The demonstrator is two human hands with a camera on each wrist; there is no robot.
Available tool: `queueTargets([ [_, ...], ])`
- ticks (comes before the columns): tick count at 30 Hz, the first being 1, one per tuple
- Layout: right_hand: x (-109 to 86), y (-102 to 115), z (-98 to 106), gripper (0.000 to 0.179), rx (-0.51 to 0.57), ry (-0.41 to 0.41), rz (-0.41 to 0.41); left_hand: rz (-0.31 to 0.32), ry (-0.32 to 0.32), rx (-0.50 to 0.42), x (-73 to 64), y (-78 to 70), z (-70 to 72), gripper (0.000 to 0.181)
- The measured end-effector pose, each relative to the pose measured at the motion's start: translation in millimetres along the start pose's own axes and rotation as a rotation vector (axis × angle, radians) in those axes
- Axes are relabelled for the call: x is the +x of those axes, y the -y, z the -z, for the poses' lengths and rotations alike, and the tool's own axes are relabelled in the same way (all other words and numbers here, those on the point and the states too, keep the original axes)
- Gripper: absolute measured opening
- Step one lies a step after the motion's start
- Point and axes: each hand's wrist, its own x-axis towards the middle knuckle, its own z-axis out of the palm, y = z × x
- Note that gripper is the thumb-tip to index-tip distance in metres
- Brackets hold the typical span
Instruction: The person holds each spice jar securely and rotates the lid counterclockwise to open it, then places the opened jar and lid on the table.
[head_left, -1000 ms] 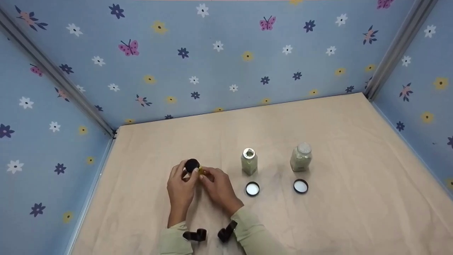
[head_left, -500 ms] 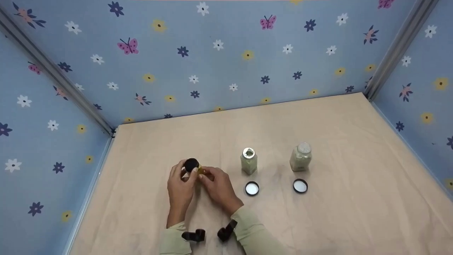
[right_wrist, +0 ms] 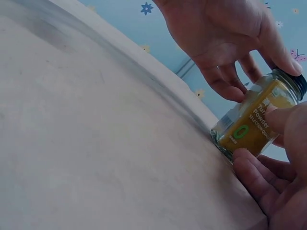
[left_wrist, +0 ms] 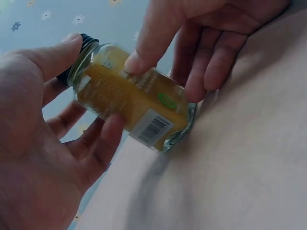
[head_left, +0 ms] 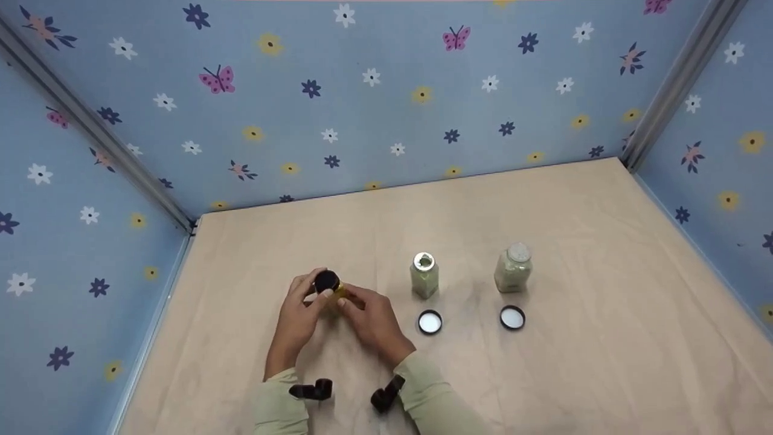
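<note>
Blue wall panels (head_left: 362, 115) printed with flowers and butterflies rose behind the far edge of the tabletop (head_left: 574, 374) and along its left and right edges. On that pale tabletop, nearer its left edge than its right, my right hand (head_left: 375, 317) and my left hand (head_left: 296, 317) met at one jar, my pale green sleeves (head_left: 438, 396) reaching in from the near side. My right fingers were clamped on the glass of the yellow powder jar (left_wrist: 129, 91), thumb on its front; my left thumb and forefinger pinched its top, the other left fingers spread apart beside the glass. The jar stood with its base at the tabletop. Toward the right edge a green jar (head_left: 513, 275) stood upright, a pale disc across its mouth; about midway between the left and right edges stood a narrower-looking green jar (head_left: 424, 281), an opening showing inside its silvery rim. Between my left thumb and forefinger was the black cap (head_left: 327, 281), seated on the yellow powder jar. Two loose lids (head_left: 513, 317) lay white side up, one just nearside of each green jar.
</note>
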Motion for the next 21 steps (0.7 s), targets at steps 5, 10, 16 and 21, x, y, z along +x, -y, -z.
queueTargets([
  [5,-1.1,1,0,0.038,0.022,-0.008,0.005,-0.027,-0.072,0.01,-4.3,1.7,-7.9,0.049],
  [10,-0.8,1,1,0.037,0.02,-0.026,0.038,-0.087,-0.156,0.064,-6.2,2.8,-17.2,0.048],
  [16,-0.3,1,0,0.034,0.015,-0.03,0.03,-0.107,-0.218,0.062,-7.9,5.1,-23.4,0.045],
  [21,-1.2,0,0,0.034,0.021,-0.012,0.015,-0.065,-0.162,0.024,-7.5,6.9,-15.0,0.05],
])
